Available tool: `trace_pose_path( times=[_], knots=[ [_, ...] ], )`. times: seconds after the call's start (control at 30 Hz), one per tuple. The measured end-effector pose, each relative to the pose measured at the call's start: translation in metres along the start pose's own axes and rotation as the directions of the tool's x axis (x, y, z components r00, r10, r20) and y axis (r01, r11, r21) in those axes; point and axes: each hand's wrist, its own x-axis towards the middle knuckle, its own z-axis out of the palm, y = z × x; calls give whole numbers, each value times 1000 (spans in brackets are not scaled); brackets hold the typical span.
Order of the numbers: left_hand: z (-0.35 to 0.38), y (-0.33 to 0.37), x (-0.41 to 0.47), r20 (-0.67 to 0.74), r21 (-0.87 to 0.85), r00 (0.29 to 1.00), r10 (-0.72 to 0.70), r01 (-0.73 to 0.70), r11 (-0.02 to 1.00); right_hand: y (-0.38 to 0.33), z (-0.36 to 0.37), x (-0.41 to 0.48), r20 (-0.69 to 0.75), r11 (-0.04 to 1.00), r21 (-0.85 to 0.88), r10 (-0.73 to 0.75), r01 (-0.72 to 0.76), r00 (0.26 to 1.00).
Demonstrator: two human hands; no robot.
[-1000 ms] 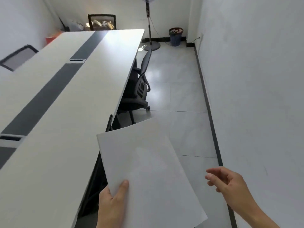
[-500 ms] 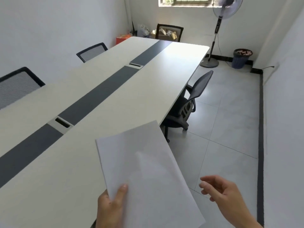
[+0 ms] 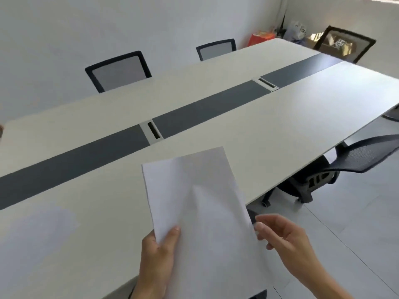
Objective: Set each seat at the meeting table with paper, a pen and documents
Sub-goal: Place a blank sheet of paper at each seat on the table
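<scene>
Paper (image 3: 200, 212) is in the left hand (image 3: 156, 262). The thumb lies flat on top of the white sheets and the other fingers are hidden under them, so the hand pinches the stack near its lower left corner. The stack sticks up and away from that pinch, out over the near edge of the meeting table (image 3: 269, 130). It is bent a little in the middle, with a soft fold running up from the hand.

The right hand (image 3: 282, 238) is just to the right of the pinch. Its fingers are curled but loose, with a gap between thumb and fingers. The fingertips (image 3: 260, 228) are right at the right edge of the sheets; I cannot tell if they touch or only come close. This hand holds nothing.

Past the top of the sheets, a dark strip (image 3: 205, 108) runs down the middle of the table. Two chairs (image 3: 118, 71) stand on the far side. Right of the hands, a black chair (image 3: 354, 156) is pushed under the table edge.
</scene>
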Motion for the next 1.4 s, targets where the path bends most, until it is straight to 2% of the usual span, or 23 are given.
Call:
trace_pose_path(
  times=[0.17, 0.3, 0.47, 0.53, 0.6, 0.77, 0.93, 1.03, 1.13, 1.4],
  knots=[
    [-3, 3, -10, -157, -42, 988, -8, 2, 999, -7, 29, 44, 201, 999, -15, 41, -39, 979],
    [-5, 5, -16, -231, -86, 973, -7, -13, 996, -7, 36, 70, 352, 996, -29, 92, -88, 931],
    [-3, 5, -14, -318, -87, 948, 8, -38, 995, -11, 36, 100, 417, 970, -241, 63, 44, 907],
    [-3, 6, -12, -332, -95, 943, 1, -34, 995, -23, 34, 118, 377, 950, -292, 3, 115, 926],
    [-4, 6, -9, -348, -98, 938, -9, -27, 995, -34, 31, 149, 269, 927, -343, -60, 154, 961],
    [-12, 0, -9, -403, -80, 915, -20, -14, 997, -28, 30, 252, 18, 882, -461, -101, 98, 995],
    [-27, -12, -13, -479, -58, 877, -46, 21, 998, 37, 36, 305, -78, 764, -631, 113, -137, 991],
    [-37, -18, -14, -535, -36, 842, -69, 58, 998, 73, 39, 307, -146, 701, -659, 236, -273, 961],
    [-43, -18, -12, -548, -15, 833, -75, 80, 997, 93, 43, 299, -182, 670, -662, 292, -336, 939],
    [-34, 5, 9, -424, -12, 905, -35, 33, 999, 100, 31, 296, -185, 654, -631, 396, -417, 900]
  ],
)
